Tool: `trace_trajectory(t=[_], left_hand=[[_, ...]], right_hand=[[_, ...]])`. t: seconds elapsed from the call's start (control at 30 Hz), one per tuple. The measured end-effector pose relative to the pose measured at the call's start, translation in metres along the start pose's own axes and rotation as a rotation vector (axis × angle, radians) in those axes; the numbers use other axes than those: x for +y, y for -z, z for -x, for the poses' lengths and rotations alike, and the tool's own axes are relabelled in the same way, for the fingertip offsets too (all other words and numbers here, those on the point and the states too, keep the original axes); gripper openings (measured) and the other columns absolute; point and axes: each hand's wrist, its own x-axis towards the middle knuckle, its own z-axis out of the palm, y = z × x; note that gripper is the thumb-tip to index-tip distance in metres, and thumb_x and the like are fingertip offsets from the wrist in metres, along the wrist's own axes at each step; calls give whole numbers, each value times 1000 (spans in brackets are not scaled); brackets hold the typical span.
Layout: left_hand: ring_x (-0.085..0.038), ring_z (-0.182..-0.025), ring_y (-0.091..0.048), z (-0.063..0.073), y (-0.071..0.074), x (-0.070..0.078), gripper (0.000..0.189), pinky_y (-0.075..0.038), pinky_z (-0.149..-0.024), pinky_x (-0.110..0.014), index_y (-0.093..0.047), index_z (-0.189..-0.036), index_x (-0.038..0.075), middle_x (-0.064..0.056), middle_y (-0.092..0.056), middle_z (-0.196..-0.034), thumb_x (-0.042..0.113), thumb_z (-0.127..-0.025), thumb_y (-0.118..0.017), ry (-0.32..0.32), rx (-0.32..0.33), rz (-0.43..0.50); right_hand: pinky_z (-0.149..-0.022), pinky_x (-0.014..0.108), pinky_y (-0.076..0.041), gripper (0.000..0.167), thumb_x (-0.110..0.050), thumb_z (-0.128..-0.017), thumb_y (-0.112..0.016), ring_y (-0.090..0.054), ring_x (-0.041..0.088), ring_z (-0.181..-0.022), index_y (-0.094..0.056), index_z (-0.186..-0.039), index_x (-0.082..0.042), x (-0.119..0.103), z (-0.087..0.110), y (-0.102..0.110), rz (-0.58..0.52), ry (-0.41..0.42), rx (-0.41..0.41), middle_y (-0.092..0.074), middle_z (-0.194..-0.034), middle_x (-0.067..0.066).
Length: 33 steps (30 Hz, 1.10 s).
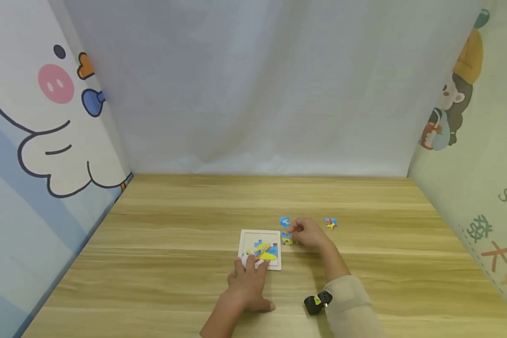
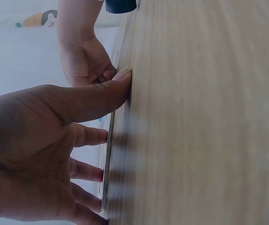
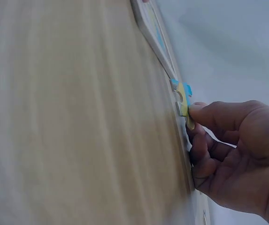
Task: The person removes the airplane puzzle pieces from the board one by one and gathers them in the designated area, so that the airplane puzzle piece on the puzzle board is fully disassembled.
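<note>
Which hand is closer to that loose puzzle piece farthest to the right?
Right. The right hand is just left of the loose puzzle piece, apart from it; the left hand is farther left, touching the puzzle board.

One puzzle piece (image 1: pixel 286 238) is blue and yellow, the tray (image 1: pixel 241 244) off-white, the table (image 1: pixel 165 277) streaked tan.

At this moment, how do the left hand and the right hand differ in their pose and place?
The left hand has its fingers spread apart, while the right hand has them curled, pinching a puzzle piece.
The left hand is at the near edge of the puzzle board; the right hand is to the right of that board.
Both are bare and low at the same wooden table.
</note>
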Motion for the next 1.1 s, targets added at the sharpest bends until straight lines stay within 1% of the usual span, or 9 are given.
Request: trace_trajectory(t=[0.13, 0.27, 0.43, 0.53, 0.77, 0.83, 1.0, 1.1], left_hand=[[-58, -126, -12, 0, 0, -1, 92, -28, -88, -70, -40, -138, 9, -25, -25, -139, 40, -64, -84, 3, -12, -4], [-59, -125, -13, 0, -1, -1, 92, -29, -87, -70, -40, -138, 8, -25, -26, -138, 40, -63, -84, 3, -4, 0], [-61, -123, -15, 2, 0, -1, 91, -29, -88, -69, -42, -136, 6, -26, -27, -136, 40, -62, -85, 2, 13, 8], [-61, -123, -14, 3, 1, -1, 91, -28, -88, -70, -43, -135, 5, -27, -27, -135, 38, -62, -85, 2, 15, 24], [-60, -124, -12, 7, 4, -1, 91, -26, -89, -70, -42, -136, 4, -27, -27, -135, 36, -62, -85, 0, 17, 60], [-60, -124, -13, 8, 5, 0, 90, -26, -89, -70, -43, -136, 5, -27, -27, -134, 36, -62, -85, -7, 21, 60], [-59, -125, -13, 9, 5, 0, 92, -26, -90, -69, -39, -138, 7, -30, -25, -134, 37, -63, -84, -11, 27, 73], [-59, -126, -11, 10, 4, -2, 91, -24, -91, -70, -37, -139, 8, -32, -21, -137, 37, -66, -83, -12, 23, 99]], right_hand=[[-61, 27, -44, 10, 6, -78, -58, -51, 18, -70, -61, -87, 3, -2, -1, -4, 25, -53, 20, -56, -76, 9], [-65, 29, -45, 11, 6, -78, -58, -52, 20, -74, -62, -88, 1, -6, 0, -5, 40, -86, 41, -57, -80, 9], [-73, 33, -46, 11, 4, -79, -60, -54, 21, -80, -64, -89, 0, -8, 1, -6, 85, -80, 59, -60, -84, 6], [-75, 35, -46, 11, 3, -80, -61, -53, 21, -82, -64, -90, -1, -8, 1, -6, 94, -81, 55, -60, -85, 5], [-71, 32, -44, 14, 1, -79, -59, -51, 20, -80, -63, -92, -1, -7, 2, -6, 104, -63, 31, -57, -84, 5], [-70, 32, -45, 15, 1, -78, -58, -52, 20, -80, -63, -92, -1, -9, 5, -5, 125, -54, 29, -58, -84, 5], [-71, 35, -47, 14, -3, -82, -62, -55, 20, -80, -64, -95, -1, -17, 11, -4, 187, -13, 19, -60, -84, 5], [-71, 36, -48, 15, -5, -82, -62, -56, 20, -80, -64, -97, 0, -24, 14, -6, 185, 14, 5, -60, -84, 5]])
